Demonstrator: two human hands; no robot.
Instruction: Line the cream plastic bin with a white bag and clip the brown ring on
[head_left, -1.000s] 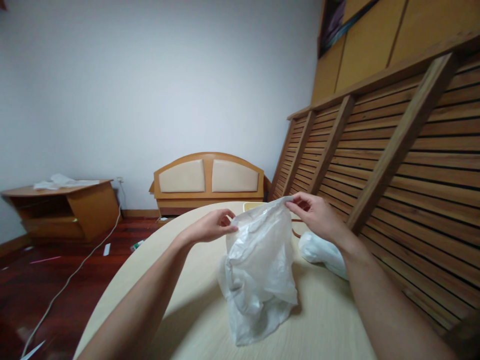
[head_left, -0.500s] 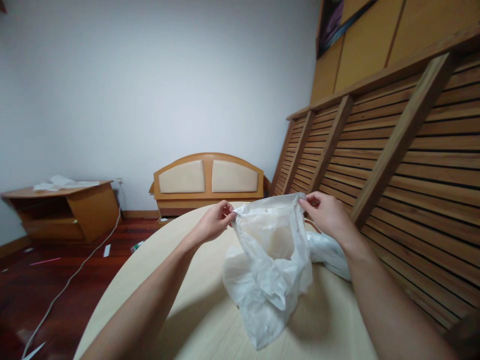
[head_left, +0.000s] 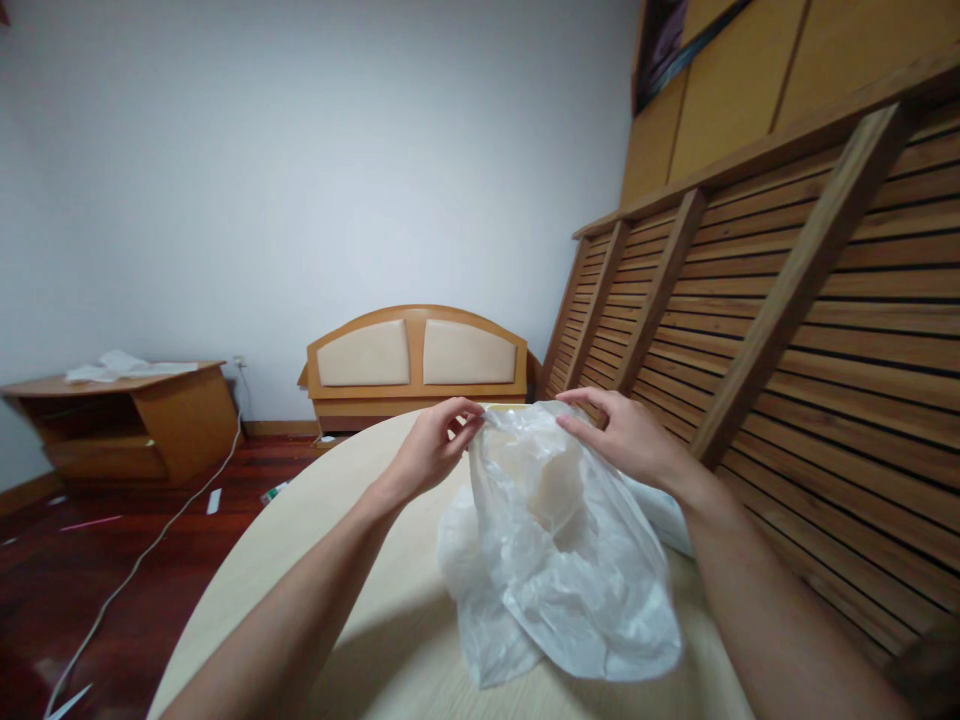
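Note:
A thin, see-through white plastic bag (head_left: 577,590) hangs crumpled in front of me over the pale round table (head_left: 300,560). Its upper left corner is pinched between the thumb and fingers of my left hand (head_left: 442,440). At the bag's upper right edge is my right hand (head_left: 622,430), with thumb and forefinger apart. Its fingertips are close to the plastic; whether they touch it I cannot tell. A second whitish plastic bundle (head_left: 664,512) lies on the table, partly hidden behind the bag and my right forearm.
A yellow edge (head_left: 504,406) shows just behind the bag. Beyond the table stands a wooden headboard (head_left: 417,350). Slatted wooden panels (head_left: 750,330) lean on the right. To the left are a low cabinet (head_left: 180,420) and a white cable (head_left: 161,530) across the floor.
My right hand has let go of the bag's right corner and moved slightly left, its fingers spreading. The bag's right side has dropped and spread rightward. My left hand keeps its pinch.

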